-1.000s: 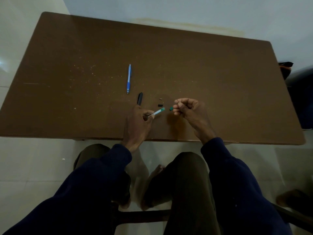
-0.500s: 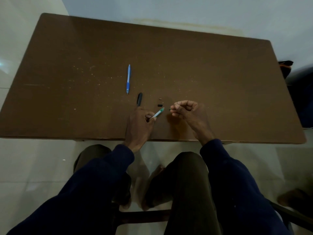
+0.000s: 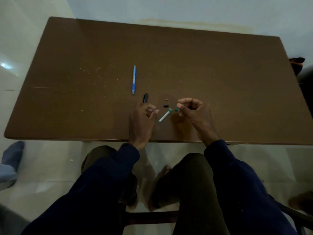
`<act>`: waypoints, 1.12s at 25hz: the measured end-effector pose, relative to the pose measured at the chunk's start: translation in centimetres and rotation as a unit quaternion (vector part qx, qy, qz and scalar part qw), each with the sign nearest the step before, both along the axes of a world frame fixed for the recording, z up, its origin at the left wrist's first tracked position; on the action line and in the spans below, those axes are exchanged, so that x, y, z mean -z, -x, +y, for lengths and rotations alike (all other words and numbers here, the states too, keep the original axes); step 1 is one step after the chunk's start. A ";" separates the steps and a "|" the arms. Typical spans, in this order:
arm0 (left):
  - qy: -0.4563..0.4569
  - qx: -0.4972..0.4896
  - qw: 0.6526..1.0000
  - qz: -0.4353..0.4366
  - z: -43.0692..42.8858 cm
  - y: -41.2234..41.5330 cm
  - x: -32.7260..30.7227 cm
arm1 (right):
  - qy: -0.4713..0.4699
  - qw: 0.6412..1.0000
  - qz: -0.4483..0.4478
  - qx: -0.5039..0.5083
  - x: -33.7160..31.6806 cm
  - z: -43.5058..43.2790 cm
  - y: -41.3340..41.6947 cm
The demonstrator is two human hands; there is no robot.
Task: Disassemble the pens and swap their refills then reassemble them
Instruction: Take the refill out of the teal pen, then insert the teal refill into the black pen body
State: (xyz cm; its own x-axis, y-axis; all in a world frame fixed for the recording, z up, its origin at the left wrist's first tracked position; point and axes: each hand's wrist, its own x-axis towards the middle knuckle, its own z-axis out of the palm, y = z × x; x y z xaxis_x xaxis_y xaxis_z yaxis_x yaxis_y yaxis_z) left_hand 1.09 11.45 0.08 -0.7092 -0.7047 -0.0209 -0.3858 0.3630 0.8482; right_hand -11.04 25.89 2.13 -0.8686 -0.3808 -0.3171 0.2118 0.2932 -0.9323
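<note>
A blue pen [image 3: 134, 80] lies whole on the brown table [image 3: 220, 82], beyond my hands. Next to it, just past my left hand, is a black pen part [image 3: 145, 97]. Two small black pieces [image 3: 165, 106] sit between my hands, farther out. The white barrel with green ends [image 3: 164, 115] lies loose on the table between my hands. My left hand [image 3: 142, 117] rests beside it with loosely curled fingers and holds nothing. The fingertips of my right hand [image 3: 192, 110] pinch a small green piece [image 3: 176, 109] close to the barrel's far end.
The table's near edge [image 3: 101, 139] runs just behind my wrists. Another person's socked foot [image 3: 12, 153] is on the floor at the left. A dark bag [image 3: 297, 61] and a chair stand past the table's right end.
My left hand has let go of the white and green barrel, which now lies on the table. My right hand stays in place with the green piece.
</note>
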 end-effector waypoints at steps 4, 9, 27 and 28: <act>-0.056 -0.059 0.993 -0.084 -2.7 0.5 0.0 | -0.011 1.000 0.003 0.005 0.4 -0.4 -0.2; -0.003 -0.024 0.988 -0.152 -2.6 0.3 0.7 | -0.011 1.000 0.007 -0.003 -0.1 -0.9 -0.7; -0.116 0.024 0.992 0.051 -2.5 -4.8 -2.7 | 0.140 0.989 0.054 -0.018 -4.9 -3.4 -3.4; -0.116 0.020 0.992 0.049 -2.5 -4.9 -2.8 | 0.144 0.988 0.059 -0.023 -5.2 -3.6 -3.6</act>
